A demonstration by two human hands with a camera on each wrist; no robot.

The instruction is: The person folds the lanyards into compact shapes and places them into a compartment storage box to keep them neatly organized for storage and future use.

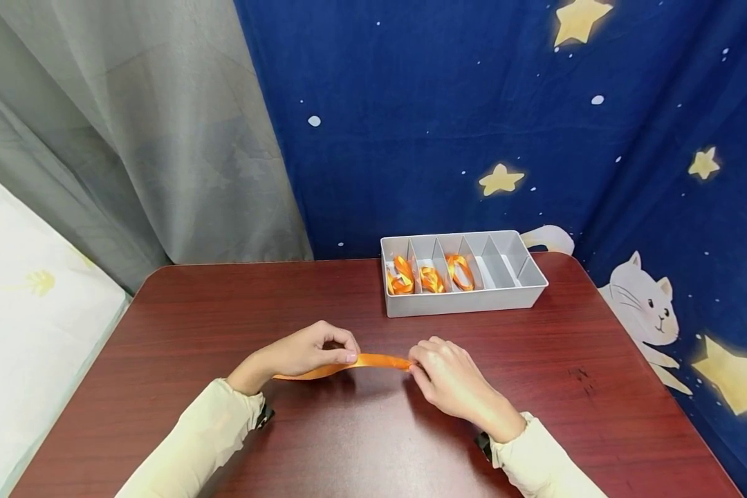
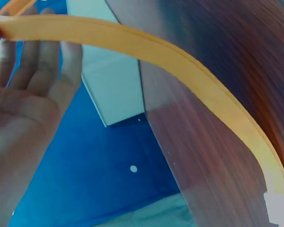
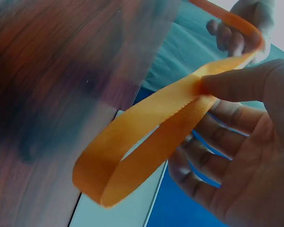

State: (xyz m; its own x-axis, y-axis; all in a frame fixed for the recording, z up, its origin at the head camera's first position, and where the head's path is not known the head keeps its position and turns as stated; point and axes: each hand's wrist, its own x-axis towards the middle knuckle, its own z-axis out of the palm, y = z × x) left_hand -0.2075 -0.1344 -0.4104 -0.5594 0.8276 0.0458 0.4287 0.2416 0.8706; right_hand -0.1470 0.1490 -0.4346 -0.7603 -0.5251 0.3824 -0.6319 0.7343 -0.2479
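An orange ribbon [image 1: 382, 360] is stretched between both hands just above the table. My left hand [image 1: 314, 349] pinches it between thumb and forefinger, and its tail trails toward the left wrist. In the left wrist view the tail of the ribbon [image 2: 180, 64] arcs down to a small white patch [image 2: 278, 208] at the frame's edge. My right hand [image 1: 451, 377] pinches the other part with thumb and fingers. Seen from the right wrist, the ribbon [image 3: 128, 127] doubles back in a flat loop that sticks out past the right thumb.
A grey divided tray [image 1: 467, 302] stands at the table's back edge. Its three left compartments hold orange ribbon bundles [image 1: 402, 279]. Behind the dark red table [image 1: 224, 304] hang a grey curtain [image 1: 193, 138] and a blue one [image 1: 411, 138] with stars.
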